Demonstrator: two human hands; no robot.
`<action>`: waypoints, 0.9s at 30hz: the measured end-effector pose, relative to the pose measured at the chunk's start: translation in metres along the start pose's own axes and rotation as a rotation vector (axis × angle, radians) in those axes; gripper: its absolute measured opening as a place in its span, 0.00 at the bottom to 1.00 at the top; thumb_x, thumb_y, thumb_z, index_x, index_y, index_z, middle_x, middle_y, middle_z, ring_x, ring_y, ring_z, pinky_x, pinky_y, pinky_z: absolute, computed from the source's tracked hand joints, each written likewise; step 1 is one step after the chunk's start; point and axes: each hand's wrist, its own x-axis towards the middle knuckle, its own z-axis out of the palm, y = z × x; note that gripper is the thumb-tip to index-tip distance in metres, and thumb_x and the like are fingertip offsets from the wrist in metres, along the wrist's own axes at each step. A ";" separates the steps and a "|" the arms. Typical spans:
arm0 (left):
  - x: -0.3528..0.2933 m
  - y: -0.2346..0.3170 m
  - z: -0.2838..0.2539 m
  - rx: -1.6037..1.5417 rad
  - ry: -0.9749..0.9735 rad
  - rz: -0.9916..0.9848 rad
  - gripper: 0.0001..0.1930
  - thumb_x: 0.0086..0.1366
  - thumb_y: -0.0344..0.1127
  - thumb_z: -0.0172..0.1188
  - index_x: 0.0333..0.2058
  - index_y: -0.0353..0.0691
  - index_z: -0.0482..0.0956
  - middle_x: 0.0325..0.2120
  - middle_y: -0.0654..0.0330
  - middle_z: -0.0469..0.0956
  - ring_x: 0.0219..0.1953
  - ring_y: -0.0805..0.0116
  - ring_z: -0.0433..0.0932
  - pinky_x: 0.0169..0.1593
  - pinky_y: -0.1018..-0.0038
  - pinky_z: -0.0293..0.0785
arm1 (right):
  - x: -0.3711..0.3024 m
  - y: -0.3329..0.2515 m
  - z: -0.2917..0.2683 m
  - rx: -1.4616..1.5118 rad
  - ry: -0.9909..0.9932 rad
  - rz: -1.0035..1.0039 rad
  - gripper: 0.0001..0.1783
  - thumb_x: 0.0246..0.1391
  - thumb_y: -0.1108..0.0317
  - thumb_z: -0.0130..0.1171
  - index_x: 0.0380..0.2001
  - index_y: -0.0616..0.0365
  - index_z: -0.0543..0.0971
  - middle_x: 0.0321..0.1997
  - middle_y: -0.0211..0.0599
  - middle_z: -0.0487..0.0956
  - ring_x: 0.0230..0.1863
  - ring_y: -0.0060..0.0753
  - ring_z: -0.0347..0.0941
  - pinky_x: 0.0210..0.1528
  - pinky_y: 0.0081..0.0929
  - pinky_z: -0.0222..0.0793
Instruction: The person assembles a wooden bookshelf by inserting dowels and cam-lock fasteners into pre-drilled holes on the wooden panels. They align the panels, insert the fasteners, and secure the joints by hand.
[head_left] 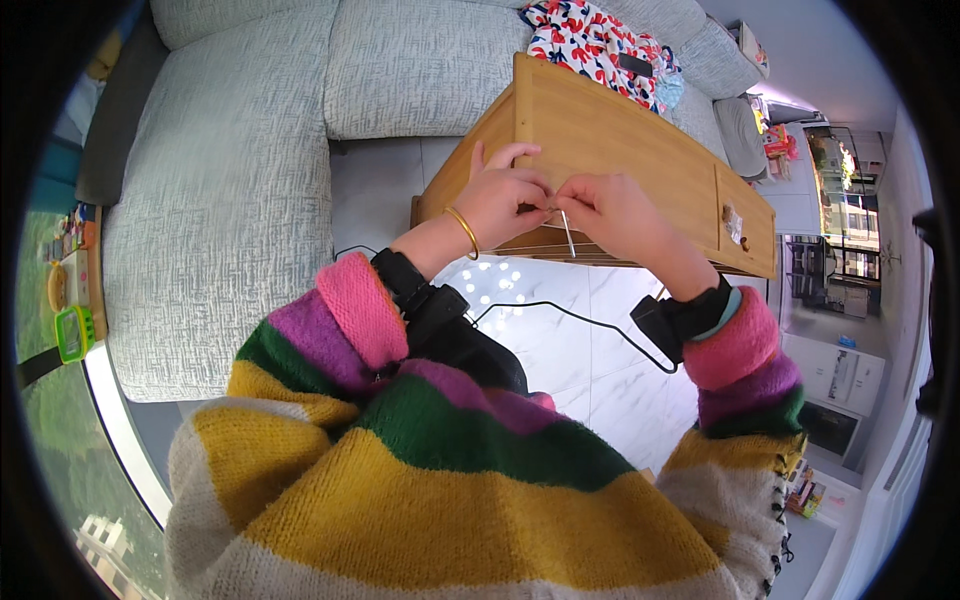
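My left hand (505, 205), with a gold bangle at the wrist, bends its thumb and index finger in a pinch. The other fingers are partly raised. Pressed close to it is my right hand (612, 212), its thumb and forefinger pinched on a thin silvery stick (568, 234) that points down toward me. The fingertips of both hands meet at the stick's upper end. What lies between them there is too small to make out. Both hands are above the near edge of a wooden table (640, 140).
A small clear packet (733, 222) lies on the table's right end. Behind stands a grey sofa (420, 70) bearing a patterned cloth (575, 35) and a dark phone (635, 65). A black cable (560, 305) hangs between my wrist straps, above the white tiled floor (560, 375).
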 end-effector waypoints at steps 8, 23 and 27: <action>-0.002 -0.006 0.003 -0.028 0.040 0.013 0.03 0.49 0.36 0.64 0.21 0.49 0.80 0.35 0.77 0.77 0.60 0.64 0.58 0.57 0.38 0.35 | -0.006 -0.001 0.004 -0.729 0.030 -0.455 0.06 0.45 0.68 0.54 0.23 0.53 0.79 0.24 0.38 0.79 0.28 0.41 0.77 0.30 0.34 0.73; 0.000 -0.016 0.006 -0.163 0.117 0.032 0.05 0.46 0.34 0.67 0.24 0.45 0.81 0.33 0.68 0.79 0.56 0.58 0.63 0.57 0.59 0.50 | 0.027 0.011 0.012 0.113 -0.152 0.230 0.17 0.45 0.52 0.55 0.22 0.54 0.80 0.24 0.39 0.78 0.28 0.41 0.76 0.32 0.34 0.72; 0.001 -0.014 0.008 -0.118 0.132 0.086 0.04 0.47 0.33 0.65 0.22 0.43 0.80 0.32 0.66 0.79 0.53 0.57 0.64 0.56 0.61 0.53 | 0.020 0.019 0.015 -0.072 0.314 -0.200 0.17 0.43 0.50 0.59 0.30 0.51 0.79 0.36 0.34 0.78 0.36 0.40 0.75 0.38 0.35 0.71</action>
